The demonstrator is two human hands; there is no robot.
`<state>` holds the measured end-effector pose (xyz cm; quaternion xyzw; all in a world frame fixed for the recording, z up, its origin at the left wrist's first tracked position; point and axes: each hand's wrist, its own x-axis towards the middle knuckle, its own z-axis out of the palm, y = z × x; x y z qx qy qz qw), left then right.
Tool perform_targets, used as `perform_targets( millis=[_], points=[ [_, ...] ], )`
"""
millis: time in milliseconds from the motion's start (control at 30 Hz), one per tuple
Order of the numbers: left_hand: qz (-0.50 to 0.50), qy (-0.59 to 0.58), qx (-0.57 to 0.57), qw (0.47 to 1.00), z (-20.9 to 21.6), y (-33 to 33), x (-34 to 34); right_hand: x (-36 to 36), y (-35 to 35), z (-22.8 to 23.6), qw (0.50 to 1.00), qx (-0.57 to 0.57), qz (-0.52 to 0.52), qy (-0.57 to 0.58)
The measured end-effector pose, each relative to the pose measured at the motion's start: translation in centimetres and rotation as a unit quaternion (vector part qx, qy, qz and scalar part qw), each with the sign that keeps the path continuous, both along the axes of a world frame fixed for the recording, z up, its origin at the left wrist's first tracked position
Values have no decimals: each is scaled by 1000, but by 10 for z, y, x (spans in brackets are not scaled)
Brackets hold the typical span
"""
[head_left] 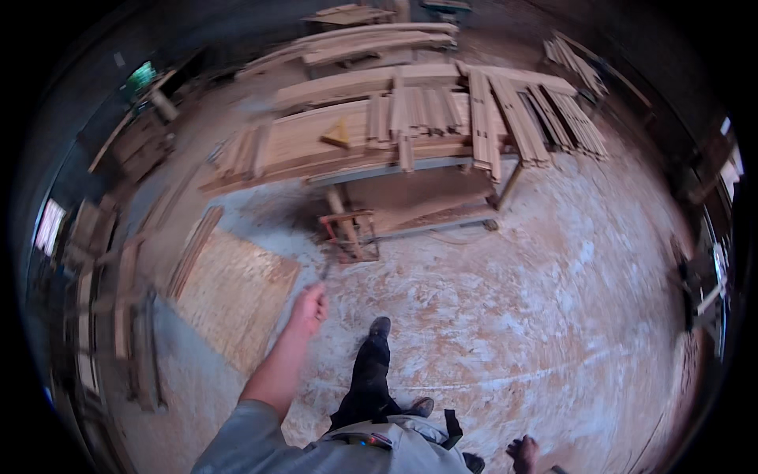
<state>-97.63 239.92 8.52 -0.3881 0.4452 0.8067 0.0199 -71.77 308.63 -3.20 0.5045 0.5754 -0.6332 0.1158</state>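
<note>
My left hand [310, 306] is stretched forward over the floor, its fingers closed. A thin dark thing [326, 268] seems to rise from the fist, too blurred to name. Low at the right, my right hand [523, 453] hangs beside my body; its fingers are dark and smeared, so their grip does not show. Ahead stands a workbench [371, 167] loaded with wooden boards [316, 130] and several grooved wooden strips [482, 118]. On the boards lies a yellow triangular piece [336, 134]. Neither hand touches the bench.
A plywood sheet [237, 296] lies on the dusty floor [505, 316] at the left. A red-and-dark frame-like object [349, 237] stands by the bench leg. More lumber [379, 43] is stacked behind, and planks [126, 300] lean along the left side. My shoe [380, 325] is mid-floor.
</note>
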Motion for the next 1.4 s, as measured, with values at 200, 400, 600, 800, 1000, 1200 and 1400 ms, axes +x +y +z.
perform_targets(
  millis=[200,400,600,800,1000,1200,1400],
  points=[
    [50,75,-145,985,-11,-129,-225,-63,-90,55,994,9,-60,-95],
    [72,54,-272,958,-73,-258,-397,-92,-163,86,983,7,-28,-181],
    [-35,-150,-725,671,-103,-262,-470,-100,-163,101,972,12,-96,-213],
    [-97,182,-705,678,-69,-10,-474,-105,-146,80,961,-8,-134,-241],
    [-432,229,-540,685,-81,268,-420,-143,-58,19,960,-85,-165,-210],
    [-615,92,-439,649,-95,433,-437,-219,90,-21,994,29,-25,-101],
    [-633,-92,-378,669,-147,508,-475,-330,254,19,985,158,18,-68]
  ],
)
